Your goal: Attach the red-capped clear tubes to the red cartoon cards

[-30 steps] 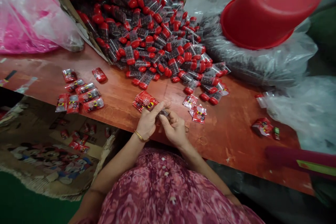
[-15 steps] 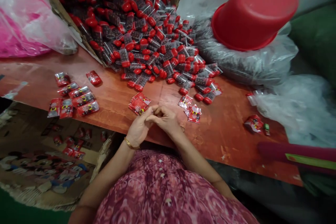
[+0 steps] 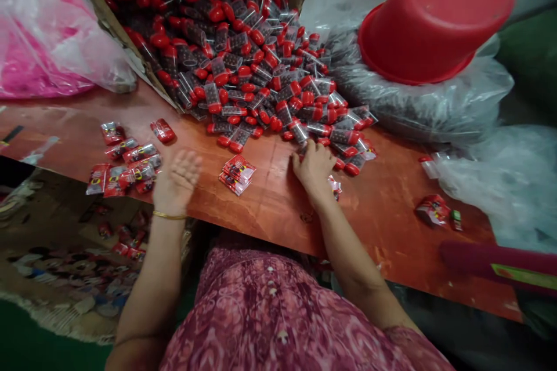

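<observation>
Red-capped clear plastic tubes [image 3: 239,139] are light and slippery, so pinch the caps; your left hand [image 3: 177,181] is open and empty, right hand [image 3: 312,169] curled, can't tell if it's gripping one.

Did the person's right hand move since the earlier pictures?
Yes: the right hand moved rightward, away from the red packet stack, to the red-capped tube pile.

The two hands have come apart. Earlier they met just in front of the stack of red packets [image 3: 237,175]. Now the left hand [image 3: 176,182] is open with its fingers spread, well to the left of the stack. The right hand [image 3: 311,168] has moved to the right of the stack, its fingers at the edge of the pile of plastic tubes [image 3: 261,75], and it partly covers the loose packets [image 3: 335,187].
</observation>
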Action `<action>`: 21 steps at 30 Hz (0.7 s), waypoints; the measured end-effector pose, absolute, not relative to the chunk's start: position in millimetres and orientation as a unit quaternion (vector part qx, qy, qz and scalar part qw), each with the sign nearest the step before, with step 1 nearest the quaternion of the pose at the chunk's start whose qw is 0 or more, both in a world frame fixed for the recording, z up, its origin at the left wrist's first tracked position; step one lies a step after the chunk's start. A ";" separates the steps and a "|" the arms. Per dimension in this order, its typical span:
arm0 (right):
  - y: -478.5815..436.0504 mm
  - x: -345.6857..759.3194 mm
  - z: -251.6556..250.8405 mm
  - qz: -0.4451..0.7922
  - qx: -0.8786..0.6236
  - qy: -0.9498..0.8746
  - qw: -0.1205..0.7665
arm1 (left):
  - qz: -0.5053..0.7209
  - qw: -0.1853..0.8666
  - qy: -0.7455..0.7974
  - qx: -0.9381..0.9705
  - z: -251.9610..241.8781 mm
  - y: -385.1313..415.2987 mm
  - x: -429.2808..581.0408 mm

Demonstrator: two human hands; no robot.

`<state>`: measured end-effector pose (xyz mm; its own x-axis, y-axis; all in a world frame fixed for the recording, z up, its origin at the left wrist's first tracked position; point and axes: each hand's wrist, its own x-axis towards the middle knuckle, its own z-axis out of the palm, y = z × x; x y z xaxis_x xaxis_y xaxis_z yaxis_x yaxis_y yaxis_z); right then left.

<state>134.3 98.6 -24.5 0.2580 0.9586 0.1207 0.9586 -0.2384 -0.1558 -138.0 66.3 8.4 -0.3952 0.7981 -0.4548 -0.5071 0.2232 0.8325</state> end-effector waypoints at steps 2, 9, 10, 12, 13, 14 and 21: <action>84.5 119.9 -25.5 0.005 -0.758 -0.646 0.091 | 0.524 0.451 0.637 0.340 -2.8 61.3 -109.0; 45.8 102.0 -36.8 0.017 -0.680 -0.719 0.147 | 0.173 0.127 0.670 0.711 -29.7 68.1 -80.5; 42.7 102.6 -38.2 0.018 -0.675 -0.720 0.164 | 0.161 0.123 0.671 0.714 -31.3 69.5 -82.2; 37.1 103.0 -38.7 0.025 -0.663 -0.719 0.207 | 0.169 0.117 0.672 0.711 -34.1 69.8 -84.3; 34.8 102.4 -37.7 0.034 -0.653 -0.720 0.232 | 0.184 0.116 0.674 0.706 -35.1 68.8 -84.5; 32.9 100.9 -36.2 0.049 -0.640 -0.721 0.261 | 0.204 0.116 0.676 0.699 -35.6 67.1 -84.0; 42.2 70.7 -25.4 0.358 -0.551 -0.594 0.463 | 0.340 0.169 0.656 0.652 -12.5 44.9 -68.8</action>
<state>70.7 42.2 -25.4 0.0375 0.9871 0.1557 0.3230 0.1355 -0.9367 -68.8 44.9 -12.5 -0.0915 0.9708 0.2216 0.7407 -0.0824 0.6667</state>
